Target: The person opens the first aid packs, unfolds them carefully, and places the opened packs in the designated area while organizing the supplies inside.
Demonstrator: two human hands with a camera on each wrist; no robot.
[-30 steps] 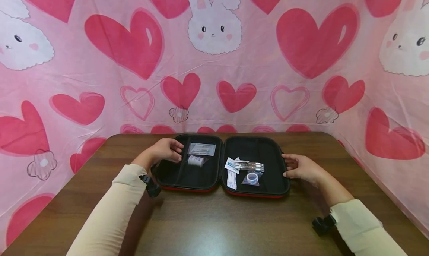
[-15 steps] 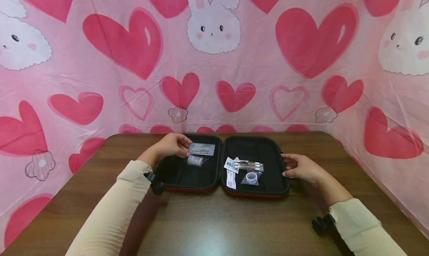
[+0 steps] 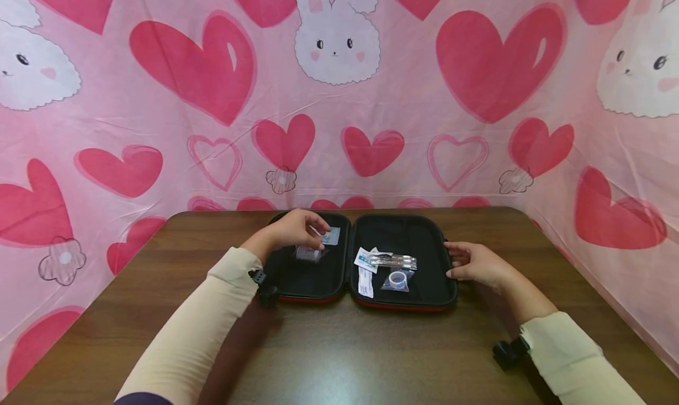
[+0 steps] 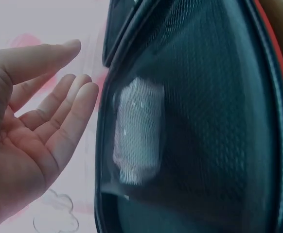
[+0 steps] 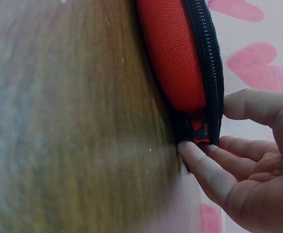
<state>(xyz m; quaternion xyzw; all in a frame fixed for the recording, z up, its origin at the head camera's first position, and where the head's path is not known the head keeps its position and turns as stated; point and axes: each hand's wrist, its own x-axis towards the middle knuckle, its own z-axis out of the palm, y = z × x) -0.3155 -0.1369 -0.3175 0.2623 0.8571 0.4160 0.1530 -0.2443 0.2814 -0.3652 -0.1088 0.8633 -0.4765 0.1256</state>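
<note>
A black-lined zip case with a red outer shell lies unfolded flat on the table. My left hand hovers over its left half, fingers loosely bent and holding nothing. Beneath it, a white bandage roll lies behind mesh, partly hidden in the head view. A clear flat packet shows just beyond the left fingertips. My right hand pinches the case's right edge, thumb at the zipped rim and fingers at the side near the zip end.
In the right half lie a bagged roll of tape, a bundle of slim wrapped sticks and small white packets. The wooden table extends toward me. A pink heart-print cloth hangs behind.
My left hand has moved rightward from the case's left edge to above the bandage roll and clear packet, now covering part of them. My right hand has stayed at the right edge.
</note>
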